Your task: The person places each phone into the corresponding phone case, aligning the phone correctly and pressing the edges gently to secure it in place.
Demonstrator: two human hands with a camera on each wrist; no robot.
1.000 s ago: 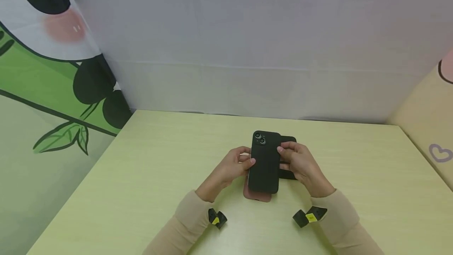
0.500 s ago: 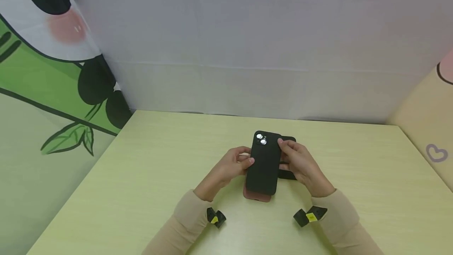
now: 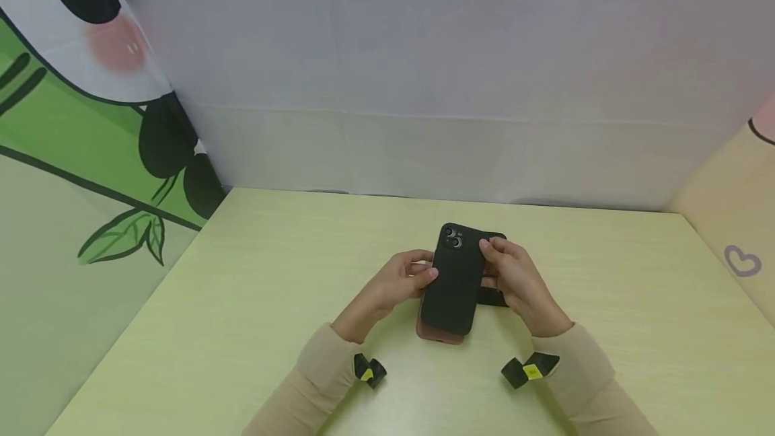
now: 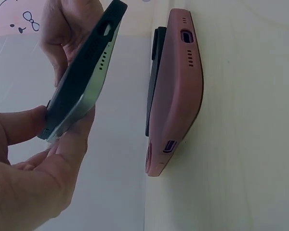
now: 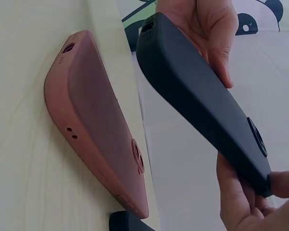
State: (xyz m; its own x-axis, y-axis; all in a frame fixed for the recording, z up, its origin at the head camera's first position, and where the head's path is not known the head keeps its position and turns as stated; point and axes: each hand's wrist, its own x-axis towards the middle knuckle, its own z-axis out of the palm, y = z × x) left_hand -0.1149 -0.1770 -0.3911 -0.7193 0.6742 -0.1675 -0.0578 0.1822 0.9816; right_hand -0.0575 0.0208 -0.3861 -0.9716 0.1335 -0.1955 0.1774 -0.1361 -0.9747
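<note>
Both hands hold a phone in a black case above the table, camera end away from me. In the left wrist view, the pale metal edge of the phone shows outside the black case along one side. My left hand pinches the left long edge, thumb on the case's back. My right hand grips the upper right edge, its thumb near the corner. Beneath lies a pink phone case, mostly covered in the head view; whether it holds a phone I cannot tell.
Beside the pink case a flat black thing lies on the pale wooden table, largely hidden by the right hand. A white cloth backdrop stands behind the table. Dark wrist devices sit at both cuffs.
The cased phone has tilted slightly clockwise, its camera end shifting right. My right thumb has moved up along the edge towards the upper corner. The pink case stays in place.
</note>
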